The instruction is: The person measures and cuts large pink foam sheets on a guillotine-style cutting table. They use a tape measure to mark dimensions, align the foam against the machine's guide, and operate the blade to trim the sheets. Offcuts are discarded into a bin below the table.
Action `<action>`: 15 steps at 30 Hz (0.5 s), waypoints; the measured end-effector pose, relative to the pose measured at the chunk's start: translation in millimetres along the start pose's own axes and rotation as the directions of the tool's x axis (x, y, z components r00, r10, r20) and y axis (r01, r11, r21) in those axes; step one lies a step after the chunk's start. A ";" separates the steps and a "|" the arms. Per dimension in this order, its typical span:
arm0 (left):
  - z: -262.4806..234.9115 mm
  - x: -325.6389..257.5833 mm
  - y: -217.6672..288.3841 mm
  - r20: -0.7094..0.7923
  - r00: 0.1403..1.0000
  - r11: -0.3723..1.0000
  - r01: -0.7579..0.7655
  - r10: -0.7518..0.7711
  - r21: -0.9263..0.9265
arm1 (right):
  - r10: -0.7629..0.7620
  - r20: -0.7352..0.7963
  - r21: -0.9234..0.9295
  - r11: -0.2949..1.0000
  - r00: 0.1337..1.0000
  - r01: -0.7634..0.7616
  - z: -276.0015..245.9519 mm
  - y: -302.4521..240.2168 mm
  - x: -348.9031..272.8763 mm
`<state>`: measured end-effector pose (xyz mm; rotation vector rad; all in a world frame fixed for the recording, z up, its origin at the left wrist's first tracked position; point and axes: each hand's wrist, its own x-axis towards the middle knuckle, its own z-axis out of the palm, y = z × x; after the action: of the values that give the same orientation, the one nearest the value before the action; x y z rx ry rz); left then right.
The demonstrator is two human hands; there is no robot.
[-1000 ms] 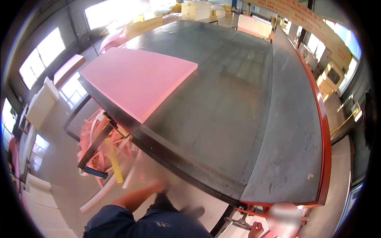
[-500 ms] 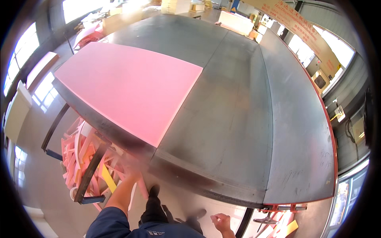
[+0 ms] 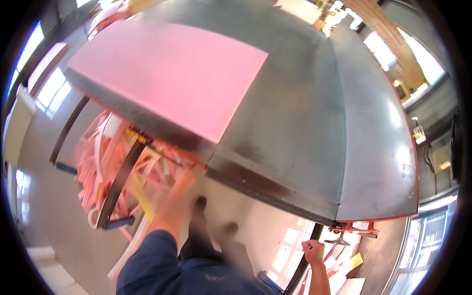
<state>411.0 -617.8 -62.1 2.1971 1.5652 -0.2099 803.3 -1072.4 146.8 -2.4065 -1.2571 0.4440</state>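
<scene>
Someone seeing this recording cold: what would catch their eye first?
The large pink sheet on the left of the dark tabletop stands out first. Next comes the tangled heap of pink strips below the tabletop's near left edge. The left hand, blurred, is close to that edge; the right hand is curled at lower right.

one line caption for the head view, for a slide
Pink sheet on a large dark table, left hand blurred beside its near edge, right hand loosely curled, pink strips heaped at left.
</scene>
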 end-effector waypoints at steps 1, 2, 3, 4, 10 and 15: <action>10.3 3.3 -4.6 -0.036 0.999 0.999 0.033 -0.034 -0.020 | 0.048 0.027 0.009 0.999 0.998 -0.049 -2.4 -0.6 -4.2; 20.8 5.4 -8.2 -0.071 0.996 0.998 0.059 -0.062 -0.036 | 0.049 0.023 0.032 0.998 0.999 -0.050 -2.5 -1.2 -9.0; 20.6 4.2 -2.4 -0.066 0.996 0.997 0.057 -0.060 -0.045 | 0.070 -0.006 0.052 0.996 0.998 -0.069 -2.9 -1.8 -18.8; 17.4 3.6 1.5 -0.077 0.995 0.996 0.058 -0.063 -0.063 | 0.034 0.008 -0.008 0.999 0.999 -0.034 -6.7 -2.3 -21.4; 24.4 8.7 -10.2 0.029 0.998 0.998 0.063 -0.062 -0.028 | 0.003 0.070 0.030 1.000 0.998 -0.005 13.5 -7.2 16.5; 24.2 14.8 -17.6 0.064 0.993 0.994 0.101 -0.099 -0.033 | -0.060 0.093 0.128 0.991 0.994 0.048 55.6 -30.4 122.4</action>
<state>402.9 -610.7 -93.7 2.0663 1.6335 -0.2755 824.1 -944.3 100.6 -2.2650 -1.2909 0.6112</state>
